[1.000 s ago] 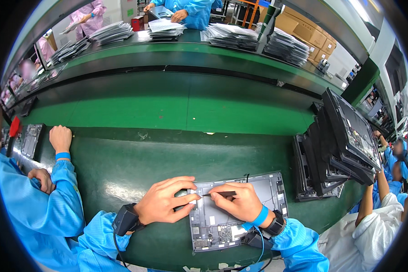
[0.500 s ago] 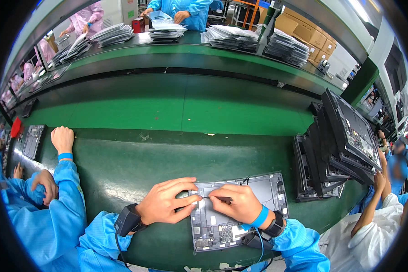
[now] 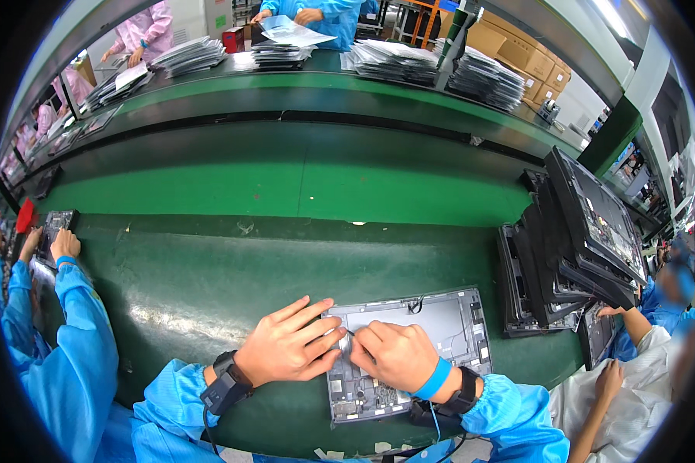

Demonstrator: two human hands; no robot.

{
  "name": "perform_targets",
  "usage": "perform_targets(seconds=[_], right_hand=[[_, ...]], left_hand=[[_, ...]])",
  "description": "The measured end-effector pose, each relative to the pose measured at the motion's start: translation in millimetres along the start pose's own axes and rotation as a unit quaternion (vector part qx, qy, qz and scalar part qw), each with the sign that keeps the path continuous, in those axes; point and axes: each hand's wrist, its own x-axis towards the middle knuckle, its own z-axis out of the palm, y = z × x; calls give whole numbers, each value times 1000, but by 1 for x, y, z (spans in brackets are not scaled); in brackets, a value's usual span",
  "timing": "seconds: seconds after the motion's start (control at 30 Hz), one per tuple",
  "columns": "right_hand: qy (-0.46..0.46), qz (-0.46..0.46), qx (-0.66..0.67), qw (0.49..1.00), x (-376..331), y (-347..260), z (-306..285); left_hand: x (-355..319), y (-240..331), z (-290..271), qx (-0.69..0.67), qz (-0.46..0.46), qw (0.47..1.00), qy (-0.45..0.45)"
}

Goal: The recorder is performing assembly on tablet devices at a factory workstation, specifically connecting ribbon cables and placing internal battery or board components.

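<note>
An opened laptop base point(image 3: 448, 320), grey with exposed circuit boards along its near side, lies flat on the green bench before me. My left hand point(image 3: 289, 343) is open, fingers apart, their tips resting at the base's left edge. Closed in a pinch, my right hand point(image 3: 401, 359) is over the left part of the base, close to my left fingertips. Only a dark tip of the thin dark tool point(image 3: 351, 333) in it shows; my fingers cover the rest. Black cable point(image 3: 415, 306) loops at the base's far edge.
Several dark laptop bases point(image 3: 571, 247) stand in a leaning stack at the right. At the left a co-worker's hands point(image 3: 63, 245) are on another base point(image 3: 58, 224). Beyond the belt point(image 3: 232, 181), sheet stacks point(image 3: 394, 62) line a raised shelf. Someone sits at the right.
My right hand has turned and curled, hiding most of the thin dark tool. My left fingers have spread a little. The left co-worker's hands have moved to their base.
</note>
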Motion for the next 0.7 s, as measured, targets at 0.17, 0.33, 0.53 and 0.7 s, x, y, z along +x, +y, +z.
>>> perform_targets(seconds=[0.17,0.33,0.53,0.7], right_hand=[[3,17,-37,999,-6,-12,3],[2,38,-49,998,-23,-26,7],[-10,77,-27,997,-23,-35,1],[77,200,231,949,-13,-5,-25]], left_hand=[[-3,-1,6,17,10,1000,20],[-4,-1,7,8,8,1000,26],[-4,-3,9,2,11,999,38],[-6,-7,14,-85,-27,992,85]])
